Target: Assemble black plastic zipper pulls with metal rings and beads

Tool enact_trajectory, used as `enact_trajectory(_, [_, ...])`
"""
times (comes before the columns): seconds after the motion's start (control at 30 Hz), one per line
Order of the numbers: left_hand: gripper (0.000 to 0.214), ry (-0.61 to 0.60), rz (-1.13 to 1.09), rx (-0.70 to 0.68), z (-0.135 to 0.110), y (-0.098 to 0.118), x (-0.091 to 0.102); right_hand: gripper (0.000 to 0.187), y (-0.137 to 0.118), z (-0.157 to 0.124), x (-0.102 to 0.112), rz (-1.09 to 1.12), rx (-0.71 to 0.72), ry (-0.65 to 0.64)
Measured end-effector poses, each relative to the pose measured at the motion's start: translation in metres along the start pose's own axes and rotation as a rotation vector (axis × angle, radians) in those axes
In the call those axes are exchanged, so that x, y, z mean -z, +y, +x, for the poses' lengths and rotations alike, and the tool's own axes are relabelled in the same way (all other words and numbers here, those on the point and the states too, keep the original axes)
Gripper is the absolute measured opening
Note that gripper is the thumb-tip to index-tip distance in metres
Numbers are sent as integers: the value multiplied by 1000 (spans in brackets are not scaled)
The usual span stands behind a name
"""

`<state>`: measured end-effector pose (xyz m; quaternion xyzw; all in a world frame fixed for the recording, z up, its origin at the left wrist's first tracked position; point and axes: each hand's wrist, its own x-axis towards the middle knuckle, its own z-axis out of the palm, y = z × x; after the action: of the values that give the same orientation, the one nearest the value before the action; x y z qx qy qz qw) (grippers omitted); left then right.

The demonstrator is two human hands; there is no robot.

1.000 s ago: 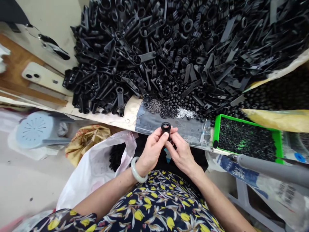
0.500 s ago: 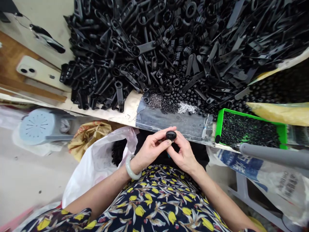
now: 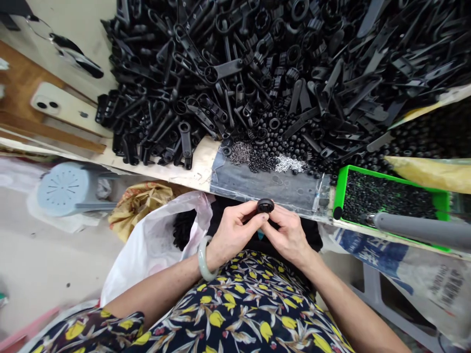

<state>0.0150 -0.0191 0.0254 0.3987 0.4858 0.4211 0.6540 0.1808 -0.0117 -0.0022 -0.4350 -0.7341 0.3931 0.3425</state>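
A small round black plastic part (image 3: 265,205) is pinched between both hands, just in front of the bench edge. My left hand (image 3: 235,226), with a pale green bangle (image 3: 204,260) on the wrist, grips it with closed thumb and fingers. From the other side my right hand (image 3: 289,234) also has its fingers closed on the part, so its lower portion is hidden. Beyond the hands lie small silver pins (image 3: 289,163), tiny dark grey pieces (image 3: 240,153) and black beads (image 3: 274,144) on a grey mat (image 3: 253,184).
A big heap of black plastic parts (image 3: 191,73) covers the bench. To the right are a green tray (image 3: 342,189) of small black pieces and a grey rod-shaped tool (image 3: 423,226). A phone (image 3: 68,109) lies at left. A white plastic bag (image 3: 142,250) hangs below the bench.
The round part has been tilted, and its ridged side now faces up towards me more. Both hands sit slightly further right and lower in view, as the whole scene has shifted right.
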Motion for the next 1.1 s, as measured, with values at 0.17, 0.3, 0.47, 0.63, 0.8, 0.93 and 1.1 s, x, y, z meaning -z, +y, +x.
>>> enact_trajectory(0.17, [29, -127, -83, 5, 14, -3, 13, 16, 6, 5, -1, 230, -95, -21])
enact_trajectory(0.3, [24, -325, -207, -67, 28, 5, 31, 39, 10, 7, -3, 702, -236, -43])
enact_trajectory(0.47, [35, -359, -102, -133, 38, 3, 56, 22, 22, 16, 8, 553, -308, 19])
enact_trajectory(0.63, [40, -27, 38, -251, 40, 0, 80, 19, 53, 26, 29, -231, 42, 112])
enact_trajectory(0.8, [17, 85, 579, -477, 56, 11, 56, 27, 60, 24, 35, -537, 141, -3])
enact_trajectory(0.93, [12, -39, 754, -703, 75, 11, 10, 28, 56, 28, 50, -508, 15, 195])
enact_trajectory(1.1, [16, 43, 721, -644, 84, -10, -21, 26, 68, 40, 61, -721, -129, 239])
